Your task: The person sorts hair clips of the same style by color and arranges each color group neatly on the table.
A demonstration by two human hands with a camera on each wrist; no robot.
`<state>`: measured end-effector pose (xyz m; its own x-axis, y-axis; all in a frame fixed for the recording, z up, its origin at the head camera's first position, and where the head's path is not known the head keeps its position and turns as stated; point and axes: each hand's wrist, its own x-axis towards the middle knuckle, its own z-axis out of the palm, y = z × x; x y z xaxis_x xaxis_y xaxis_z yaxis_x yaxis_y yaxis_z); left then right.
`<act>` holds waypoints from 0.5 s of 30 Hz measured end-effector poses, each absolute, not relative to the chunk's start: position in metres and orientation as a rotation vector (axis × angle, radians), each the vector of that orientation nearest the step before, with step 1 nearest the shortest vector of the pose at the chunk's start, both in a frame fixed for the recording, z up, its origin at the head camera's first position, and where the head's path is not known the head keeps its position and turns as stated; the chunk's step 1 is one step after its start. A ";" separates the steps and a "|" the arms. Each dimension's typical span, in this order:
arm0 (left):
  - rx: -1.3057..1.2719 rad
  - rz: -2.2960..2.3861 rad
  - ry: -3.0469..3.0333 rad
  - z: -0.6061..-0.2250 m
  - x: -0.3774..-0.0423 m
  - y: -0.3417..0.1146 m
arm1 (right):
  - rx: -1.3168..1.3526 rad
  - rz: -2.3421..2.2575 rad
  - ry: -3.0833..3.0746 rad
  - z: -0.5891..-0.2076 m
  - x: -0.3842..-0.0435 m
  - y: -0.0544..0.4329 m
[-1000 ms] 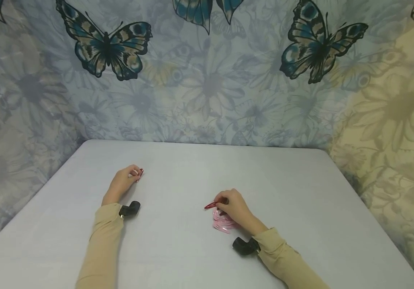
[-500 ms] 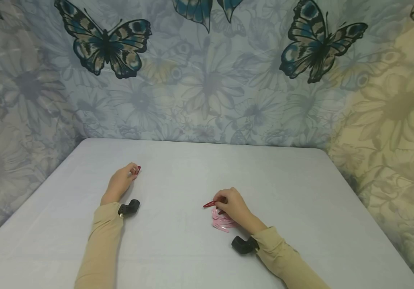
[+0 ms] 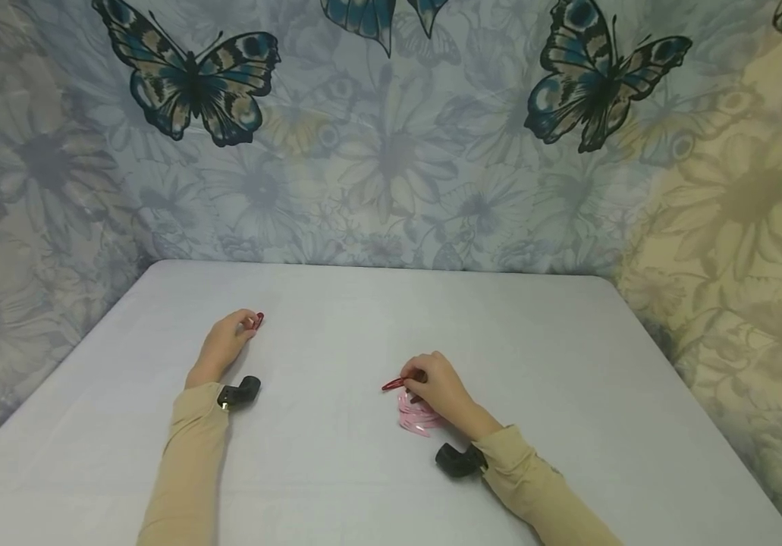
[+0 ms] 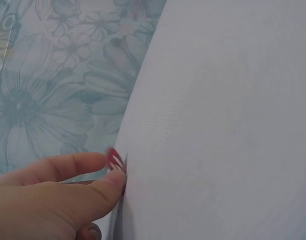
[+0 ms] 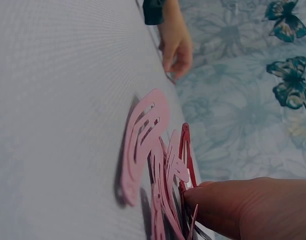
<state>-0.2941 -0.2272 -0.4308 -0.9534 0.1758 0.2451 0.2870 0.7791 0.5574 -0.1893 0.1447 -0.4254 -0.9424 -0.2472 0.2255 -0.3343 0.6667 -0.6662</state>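
At the left of the white table, my left hand pinches a red snap hair clip between thumb and index finger, and part of the clip is hidden behind the thumb. Closer to me and right of centre, my right hand grips another red snap hair clip, whose free end points left. Beneath that hand lies a loose pile of pink snap hair clips. The right wrist view shows one large pink clip in front of several overlapping ones, with the right thumb and fingers right beside them.
The white table backs onto a wall covering printed with flowers and butterflies. A black camera mount sits on the left wrist, and a like mount on the right wrist.
The head view has shifted slightly. In the left hand, the red clip's lower end, visible below the fingertips earlier, is now hidden. The right hand keeps its place over the pink clips.
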 end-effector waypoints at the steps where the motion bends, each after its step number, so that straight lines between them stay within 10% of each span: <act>1: -0.364 -0.919 -2.792 -0.431 -0.294 -0.228 | 0.494 1.138 -2.757 -0.425 -0.190 0.144; 15: -0.394 -0.846 -2.813 -0.429 -0.293 -0.229 | 0.510 1.133 -2.746 -0.422 -0.189 0.144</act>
